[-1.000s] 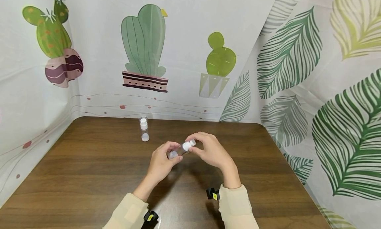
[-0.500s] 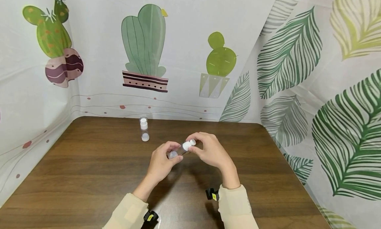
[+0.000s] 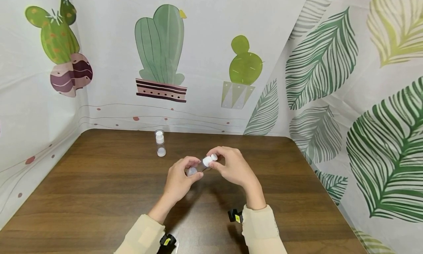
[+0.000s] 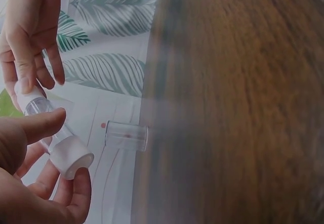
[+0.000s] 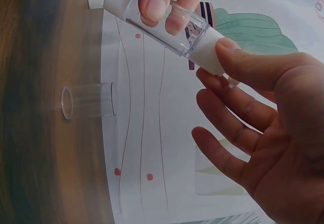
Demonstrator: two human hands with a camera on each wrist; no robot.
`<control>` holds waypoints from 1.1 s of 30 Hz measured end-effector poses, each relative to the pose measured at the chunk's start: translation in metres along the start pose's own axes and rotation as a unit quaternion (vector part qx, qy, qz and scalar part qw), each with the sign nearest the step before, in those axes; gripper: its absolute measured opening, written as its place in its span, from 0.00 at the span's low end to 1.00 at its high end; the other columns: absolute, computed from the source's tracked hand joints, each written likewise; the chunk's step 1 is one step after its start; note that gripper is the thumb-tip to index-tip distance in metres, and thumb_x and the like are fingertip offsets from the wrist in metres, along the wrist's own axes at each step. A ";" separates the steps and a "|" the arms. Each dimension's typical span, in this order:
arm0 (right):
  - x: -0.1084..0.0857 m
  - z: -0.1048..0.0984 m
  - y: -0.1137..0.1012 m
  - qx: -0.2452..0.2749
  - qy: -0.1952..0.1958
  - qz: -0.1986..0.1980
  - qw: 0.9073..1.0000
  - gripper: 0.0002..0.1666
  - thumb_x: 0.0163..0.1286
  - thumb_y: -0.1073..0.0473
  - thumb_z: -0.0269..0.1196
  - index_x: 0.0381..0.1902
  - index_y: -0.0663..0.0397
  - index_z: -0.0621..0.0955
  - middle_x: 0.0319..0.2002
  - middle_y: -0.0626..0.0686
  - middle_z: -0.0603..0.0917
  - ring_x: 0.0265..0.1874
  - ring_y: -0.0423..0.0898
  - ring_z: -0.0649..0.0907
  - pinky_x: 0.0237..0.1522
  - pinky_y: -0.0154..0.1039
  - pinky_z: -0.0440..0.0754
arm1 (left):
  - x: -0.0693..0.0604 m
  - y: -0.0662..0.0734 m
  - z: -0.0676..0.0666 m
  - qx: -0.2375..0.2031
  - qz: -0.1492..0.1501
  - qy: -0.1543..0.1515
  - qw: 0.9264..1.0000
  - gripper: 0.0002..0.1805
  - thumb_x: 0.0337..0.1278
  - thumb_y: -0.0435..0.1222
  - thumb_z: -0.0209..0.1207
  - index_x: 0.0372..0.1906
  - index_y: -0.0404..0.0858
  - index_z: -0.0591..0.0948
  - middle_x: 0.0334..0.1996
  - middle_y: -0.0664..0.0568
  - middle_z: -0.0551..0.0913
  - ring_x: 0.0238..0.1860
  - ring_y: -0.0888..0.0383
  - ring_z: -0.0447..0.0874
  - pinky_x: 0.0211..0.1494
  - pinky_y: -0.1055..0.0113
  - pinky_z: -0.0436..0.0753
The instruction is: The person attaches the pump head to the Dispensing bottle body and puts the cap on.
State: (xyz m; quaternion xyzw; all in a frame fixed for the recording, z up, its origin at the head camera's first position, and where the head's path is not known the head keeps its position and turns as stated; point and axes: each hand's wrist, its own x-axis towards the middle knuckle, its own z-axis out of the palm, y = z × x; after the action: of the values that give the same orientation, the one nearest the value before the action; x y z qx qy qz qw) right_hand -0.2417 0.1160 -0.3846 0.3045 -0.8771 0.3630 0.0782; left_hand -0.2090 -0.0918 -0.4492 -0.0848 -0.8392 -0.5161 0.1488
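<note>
In the head view both hands hold one small pump bottle [image 3: 208,161] tilted above the table. It has a clear body, a white base and a white pump top. My left hand [image 3: 179,177] grips the base end, its thumb across the clear body in the left wrist view. At the other end my right hand [image 3: 234,167] pinches the white pump collar [image 5: 208,51] between thumb and index finger; its other fingers are spread loosely. A clear cylindrical cap [image 4: 126,136] stands on the table behind the bottle, mostly hidden by it in the head view.
A second bottle [image 3: 160,144], with a clear cap over its white pump, stands upright toward the back left. The brown wooden table [image 3: 99,195] ends at a cloth backdrop [image 3: 205,63] printed with cacti and leaves. Black wrist cameras sit by both sleeves.
Almost nothing differs. The right wrist has shifted very slightly left, while both hands keep their hold on the bottle.
</note>
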 end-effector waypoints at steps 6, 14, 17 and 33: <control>0.000 0.001 -0.001 0.001 0.006 0.004 1.000 0.10 0.67 0.63 0.76 0.44 0.48 0.88 0.37 0.42 0.86 0.36 0.40 0.85 0.42 0.39 0.83 | 0.000 0.001 0.001 0.005 0.008 0.009 1.000 0.22 0.48 0.33 0.81 0.50 0.44 0.87 0.46 0.51 0.90 0.50 0.51 0.88 0.56 0.47 0.83; 0.001 0.001 -0.002 0.002 0.009 0.009 1.000 0.11 0.66 0.64 0.76 0.44 0.47 0.88 0.36 0.42 0.86 0.34 0.38 0.85 0.39 0.40 0.83 | 0.000 0.001 0.002 0.018 0.014 0.020 1.000 0.23 0.47 0.33 0.82 0.50 0.45 0.87 0.45 0.52 0.91 0.50 0.51 0.88 0.56 0.50 0.80; 0.001 0.001 -0.001 0.006 0.008 0.009 1.000 0.11 0.66 0.64 0.76 0.45 0.48 0.88 0.35 0.42 0.86 0.33 0.39 0.85 0.38 0.45 0.85 | 0.000 0.001 0.002 0.020 0.012 0.022 0.999 0.23 0.46 0.33 0.82 0.49 0.45 0.87 0.45 0.52 0.91 0.49 0.52 0.88 0.56 0.51 0.80; 0.000 -0.004 0.002 0.016 0.009 -0.024 1.000 0.16 0.67 0.61 0.76 0.52 0.52 0.88 0.42 0.43 0.88 0.44 0.46 0.87 0.52 0.44 0.84 | 0.001 -0.001 0.000 0.005 0.001 0.009 1.000 0.23 0.49 0.33 0.81 0.51 0.45 0.87 0.48 0.52 0.90 0.52 0.53 0.88 0.57 0.51 0.82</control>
State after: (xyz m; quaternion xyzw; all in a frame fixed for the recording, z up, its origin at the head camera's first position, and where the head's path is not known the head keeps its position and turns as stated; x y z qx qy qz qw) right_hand -0.2430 0.1202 -0.3829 0.3231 -0.8631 0.3777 0.0897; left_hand -0.2101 -0.0927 -0.4497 -0.0801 -0.8402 -0.5128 0.1570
